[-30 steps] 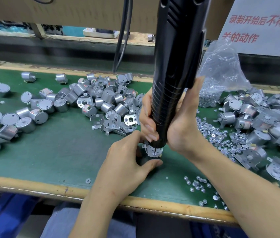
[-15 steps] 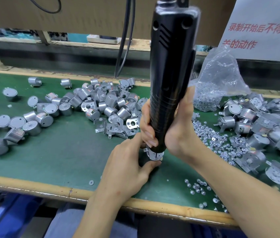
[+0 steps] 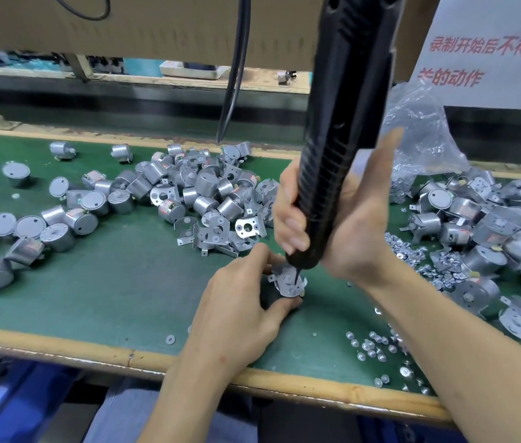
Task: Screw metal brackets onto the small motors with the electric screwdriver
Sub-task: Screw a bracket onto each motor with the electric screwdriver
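motor [image 3: 288, 291]: 1 in work, standing on the mat [image 3: 109, 282], front centre, near the bench edge
bracket [image 3: 284, 278]: 1, lying flat on top of that motor
left hand [image 3: 236, 302]: thumb and fingers pinch the motor from both sides
screwdriver [image 3: 342, 123]: 1, black, leaning slightly, bit tip down on the bracket
right hand [image 3: 348, 225]: fingers curled round the lower barrel, thumb straight up along it
loose brackets [image 3: 220, 231]: about 5 in a small heap just behind the left hand
bare motors [image 3: 163, 193]: big heap back left, dozens, too many to count exactly; 3 strays at the far left back
bracketed motors [image 3: 476, 225]: second heap on the right, count unclear
screws [image 3: 412, 257]: scattered between the right hand and the right heap, plus a patch of roughly 20 near the front edge
bag [image 3: 419, 132]: 1, clear plastic, behind the right hand
washer [image 3: 170, 339]: 1, alone by the front edge
sign [image 3: 492, 49]: 1, white with red text, back right
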`<state>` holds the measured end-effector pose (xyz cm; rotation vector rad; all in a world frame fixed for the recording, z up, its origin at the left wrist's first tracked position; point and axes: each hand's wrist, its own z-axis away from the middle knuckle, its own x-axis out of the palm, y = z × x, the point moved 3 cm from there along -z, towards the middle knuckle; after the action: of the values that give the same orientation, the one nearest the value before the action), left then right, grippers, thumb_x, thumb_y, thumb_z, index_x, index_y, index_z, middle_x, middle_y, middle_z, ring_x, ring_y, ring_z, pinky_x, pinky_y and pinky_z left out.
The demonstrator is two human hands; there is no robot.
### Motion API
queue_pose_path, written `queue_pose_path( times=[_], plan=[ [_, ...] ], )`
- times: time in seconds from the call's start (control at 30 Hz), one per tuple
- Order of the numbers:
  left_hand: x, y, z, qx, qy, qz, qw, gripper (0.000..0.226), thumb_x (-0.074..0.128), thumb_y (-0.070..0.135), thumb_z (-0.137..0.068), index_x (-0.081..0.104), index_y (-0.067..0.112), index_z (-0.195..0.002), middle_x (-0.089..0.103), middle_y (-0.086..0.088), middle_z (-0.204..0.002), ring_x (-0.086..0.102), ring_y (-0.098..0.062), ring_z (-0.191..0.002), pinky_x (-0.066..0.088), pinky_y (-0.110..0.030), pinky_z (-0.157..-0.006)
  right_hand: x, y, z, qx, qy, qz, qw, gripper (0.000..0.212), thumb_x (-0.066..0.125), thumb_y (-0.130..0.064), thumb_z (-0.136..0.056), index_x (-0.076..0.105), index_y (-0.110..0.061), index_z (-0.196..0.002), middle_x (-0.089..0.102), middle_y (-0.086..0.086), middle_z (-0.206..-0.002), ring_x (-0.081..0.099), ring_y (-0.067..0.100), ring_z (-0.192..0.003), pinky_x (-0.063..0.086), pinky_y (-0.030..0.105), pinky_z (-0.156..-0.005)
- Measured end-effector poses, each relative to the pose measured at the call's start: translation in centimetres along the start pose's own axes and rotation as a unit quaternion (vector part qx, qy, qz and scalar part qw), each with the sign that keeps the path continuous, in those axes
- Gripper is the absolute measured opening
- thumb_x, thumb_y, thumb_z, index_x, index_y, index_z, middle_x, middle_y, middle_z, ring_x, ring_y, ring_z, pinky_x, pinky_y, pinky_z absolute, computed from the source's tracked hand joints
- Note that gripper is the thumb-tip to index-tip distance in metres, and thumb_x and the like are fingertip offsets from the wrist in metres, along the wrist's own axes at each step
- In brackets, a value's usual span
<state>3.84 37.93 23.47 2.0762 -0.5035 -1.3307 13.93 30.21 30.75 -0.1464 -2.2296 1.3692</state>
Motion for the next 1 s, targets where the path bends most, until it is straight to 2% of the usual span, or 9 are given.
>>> queue_pose_path(
  times=[0.07,0.13,0.2,0.3,0.37,0.5,0.8,1.0],
  plan=[
    [0.0,0.0,0.1,0.005,-0.004,-0.005,1.0,0.04,0.081,0.038,-0.076,0.052,0.037,-0.102,0.065,0.024,-0.101,0.058,0.002,-0.096,0.047,-0.023,-0.08,-1.3,-1.1,-0.2,-0.016,0.037,0.004,0.999,0.092,0.004,-0.087,-0.078,0.055,-0.01,-0.072,0.049,0.0,-0.053,0.041,0.014,-0.039,0.036,0.022,-0.046],
    [0.0,0.0,0.1,0.003,-0.013,-0.004,1.0,0.042,0.082,0.039,-0.076,0.051,0.039,-0.105,0.062,0.026,-0.1,0.057,0.004,-0.096,0.048,-0.024,-0.08,-2.6,-1.7,-0.5,-0.041,0.077,0.04,0.995,0.088,0.0,-0.081,-0.083,0.052,-0.011,-0.073,0.048,0.0,-0.054,0.041,0.015,-0.041,0.037,0.022,-0.047],
    [0.0,0.0,0.0,-0.004,-0.019,0.003,1.0,0.043,0.081,0.047,-0.073,0.052,0.039,-0.104,0.061,0.026,-0.095,0.055,0.007,-0.083,0.047,-0.024,-0.072,-3.8,-1.7,-0.8,-0.051,0.114,0.071,0.99,0.086,0.007,-0.086,-0.085,0.052,-0.013,-0.074,0.048,0.001,-0.055,0.04,0.016,-0.043,0.037,0.023,-0.049],
    [0.0,0.3,0.1,0.006,-0.012,-0.001,1.0,0.036,0.066,0.062,-0.077,0.053,0.038,-0.101,0.057,0.029,-0.083,0.048,0.007,-0.07,0.034,-0.016,-0.062,-4.8,-1.1,-1.0,-0.056,0.144,0.115,0.981,0.083,0.041,-0.093,-0.065,0.051,-0.012,-0.078,0.047,0.003,-0.058,0.04,0.018,-0.046,0.037,0.027,-0.05],
    [-0.1,0.4,0.1,0.008,-0.003,-0.001,1.0,0.023,0.058,0.055,-0.086,0.055,0.035,-0.098,0.053,0.035,-0.079,0.048,0.007,-0.067,0.029,-0.014,-0.059,-5.3,-0.8,-1.1,-0.055,0.159,0.138,0.976,0.089,0.049,-0.096,-0.06,0.051,-0.009,-0.08,0.047,0.006,-0.06,0.041,0.02,-0.048,0.037,0.029,-0.051],
    [-0.1,0.4,0.1,0.009,-0.002,-0.008,1.0,0.011,0.062,0.039,-0.091,0.057,0.033,-0.098,0.05,0.04,-0.079,0.048,0.007,-0.066,0.03,-0.012,-0.058,-5.9,-0.5,-1.1,-0.059,0.182,0.157,0.969,0.089,0.046,-0.097,-0.061,0.053,-0.011,-0.079,0.05,0.004,-0.062,0.044,0.02,-0.049,0.039,0.032,-0.053],
    [-0.2,0.3,0.2,0.011,-0.007,-0.012,1.0,0.008,0.062,0.032,-0.093,0.059,0.031,-0.1,0.047,0.045,-0.079,0.047,0.012,-0.069,0.032,-0.007,-0.062,-6.4,-0.7,-0.9,-0.079,0.214,0.187,0.956,0.082,0.041,-0.099,-0.064,0.057,-0.019,-0.075,0.052,0.003,-0.061,0.045,0.022,-0.049,0.041,0.033,-0.054],
    [-0.2,0.3,0.2,0.014,-0.008,-0.011,1.0,0.008,0.061,0.034,-0.093,0.059,0.032,-0.1,0.048,0.045,-0.08,0.049,0.008,-0.068,0.032,-0.009,-0.061,-6.5,-0.6,-0.9,-0.085,0.221,0.184,0.954,0.077,0.042,-0.099,-0.062,0.061,-0.025,-0.071,0.053,0.002,-0.06,0.047,0.021,-0.049,0.042,0.032,-0.054]
  ],
)
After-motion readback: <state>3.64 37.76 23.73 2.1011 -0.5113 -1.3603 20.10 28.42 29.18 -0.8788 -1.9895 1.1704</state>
